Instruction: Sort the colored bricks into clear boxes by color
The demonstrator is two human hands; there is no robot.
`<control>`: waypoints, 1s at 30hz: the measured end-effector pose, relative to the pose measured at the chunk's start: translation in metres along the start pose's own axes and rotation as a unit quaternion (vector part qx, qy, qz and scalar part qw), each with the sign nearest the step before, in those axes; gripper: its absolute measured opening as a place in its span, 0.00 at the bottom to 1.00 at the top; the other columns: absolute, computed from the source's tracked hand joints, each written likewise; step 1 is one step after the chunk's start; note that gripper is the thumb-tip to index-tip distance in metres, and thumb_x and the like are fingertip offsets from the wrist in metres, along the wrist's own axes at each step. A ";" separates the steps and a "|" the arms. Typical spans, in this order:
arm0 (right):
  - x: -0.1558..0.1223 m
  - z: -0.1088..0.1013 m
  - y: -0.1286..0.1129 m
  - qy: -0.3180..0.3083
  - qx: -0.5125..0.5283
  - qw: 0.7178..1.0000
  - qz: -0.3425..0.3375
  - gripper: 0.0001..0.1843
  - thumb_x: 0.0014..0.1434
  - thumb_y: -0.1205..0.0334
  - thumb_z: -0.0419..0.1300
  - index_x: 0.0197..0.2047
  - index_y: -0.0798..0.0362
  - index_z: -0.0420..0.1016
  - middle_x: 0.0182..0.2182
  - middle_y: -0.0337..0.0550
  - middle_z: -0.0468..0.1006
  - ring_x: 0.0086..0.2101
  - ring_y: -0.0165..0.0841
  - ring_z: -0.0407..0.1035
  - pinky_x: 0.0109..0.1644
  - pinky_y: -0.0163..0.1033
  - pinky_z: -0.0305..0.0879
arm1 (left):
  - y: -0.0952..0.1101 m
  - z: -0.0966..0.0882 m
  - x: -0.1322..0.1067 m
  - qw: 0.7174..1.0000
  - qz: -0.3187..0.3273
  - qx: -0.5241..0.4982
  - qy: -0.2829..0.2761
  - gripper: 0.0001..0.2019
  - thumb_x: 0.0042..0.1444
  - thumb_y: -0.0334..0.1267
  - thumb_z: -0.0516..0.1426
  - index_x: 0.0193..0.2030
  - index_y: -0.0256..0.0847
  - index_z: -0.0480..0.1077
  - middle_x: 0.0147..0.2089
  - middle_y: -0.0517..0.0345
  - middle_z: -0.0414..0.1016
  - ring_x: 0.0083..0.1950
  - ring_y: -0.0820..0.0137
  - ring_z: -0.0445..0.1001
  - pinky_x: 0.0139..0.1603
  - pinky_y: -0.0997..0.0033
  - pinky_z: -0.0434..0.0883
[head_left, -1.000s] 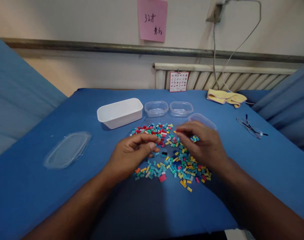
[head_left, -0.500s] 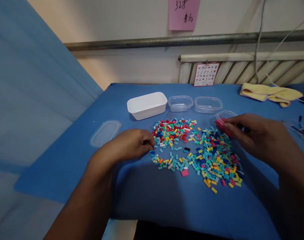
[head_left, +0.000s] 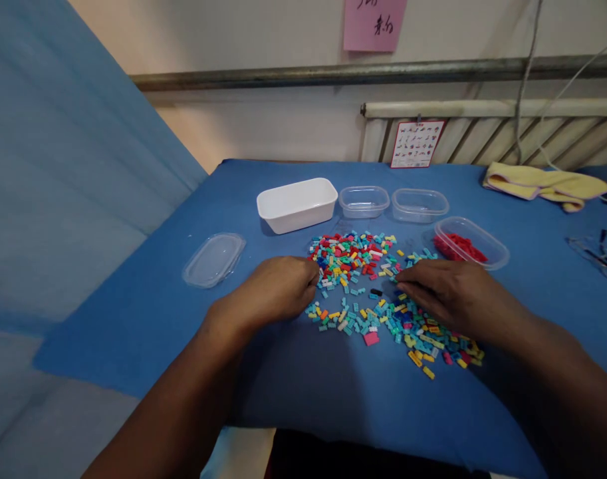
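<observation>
Small toy building bricks [head_left: 350, 256] in many colours lie in a loose ring-shaped pile on the blue cloth. My left hand [head_left: 290, 286] is closed at the pile's left edge, fingers curled down; anything in them is hidden. Over the pile's right part reaches my right hand [head_left: 447, 293], its fingers stretched to the left with tips slightly apart, and no brick shows between them. Just beyond it, a clear plastic tub [head_left: 497, 256] holds red bricks [head_left: 463, 246]. A black brick [head_left: 375, 293] lies between the hands, and a flat pink brick [head_left: 371, 338] is nearer me.
Behind the pile stand a white tub [head_left: 298, 216] and two clear tubs [head_left: 364, 209] [head_left: 419, 213]. Clear lids [head_left: 214, 259] lie to the left. A yellow cloth [head_left: 537, 183] and glasses [head_left: 597, 256] are at right. The wall and radiator [head_left: 475, 110] bound the back.
My right hand has moved left from the tub of red bricks to over the pile, uncovering the tub. My left hand stays at the pile's left edge. The view has shifted slightly.
</observation>
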State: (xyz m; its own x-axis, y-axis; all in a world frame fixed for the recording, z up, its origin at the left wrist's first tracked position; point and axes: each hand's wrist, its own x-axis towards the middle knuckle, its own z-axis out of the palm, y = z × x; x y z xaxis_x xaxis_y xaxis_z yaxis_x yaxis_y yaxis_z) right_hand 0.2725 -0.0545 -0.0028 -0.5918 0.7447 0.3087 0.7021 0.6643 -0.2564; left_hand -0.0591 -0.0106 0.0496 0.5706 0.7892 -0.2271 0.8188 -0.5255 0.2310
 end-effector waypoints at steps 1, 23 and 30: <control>0.001 0.001 -0.001 -0.006 0.003 1.000 0.002 0.11 0.78 0.58 0.56 0.50 0.50 0.80 0.41 0.44 0.87 0.39 0.39 0.83 0.42 0.43 0.74 | 0.001 -0.002 0.000 1.000 0.001 -0.017 0.000 0.07 0.64 0.34 0.57 0.34 0.42 0.74 0.34 0.56 0.78 0.32 0.67 0.71 0.33 0.67 0.57; -0.008 -0.039 0.019 0.217 -0.154 0.945 0.190 0.12 0.74 0.54 0.62 0.52 0.51 0.82 0.45 0.50 0.87 0.41 0.40 0.81 0.41 0.42 0.68 | 0.011 0.046 0.038 0.940 0.146 -0.120 0.285 0.11 0.75 0.40 0.57 0.50 0.40 0.82 0.47 0.49 0.82 0.52 0.60 0.78 0.57 0.57 0.73; -0.020 -0.034 0.045 0.170 -0.195 0.940 0.222 0.14 0.72 0.55 0.63 0.55 0.52 0.83 0.49 0.54 0.86 0.45 0.45 0.79 0.43 0.45 0.68 | 0.015 0.049 0.038 0.977 0.107 0.012 0.182 0.14 0.73 0.39 0.59 0.60 0.42 0.80 0.52 0.46 0.79 0.54 0.56 0.76 0.56 0.54 0.72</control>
State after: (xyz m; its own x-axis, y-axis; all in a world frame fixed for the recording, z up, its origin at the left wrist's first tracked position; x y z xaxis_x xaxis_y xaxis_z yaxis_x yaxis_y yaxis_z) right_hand 0.3293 -0.0414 0.0103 -0.0911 0.8348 0.5429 0.9813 0.1681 -0.0938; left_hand -0.0222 -0.0044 -0.0018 0.6723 0.7187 0.1772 0.6865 -0.6949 0.2139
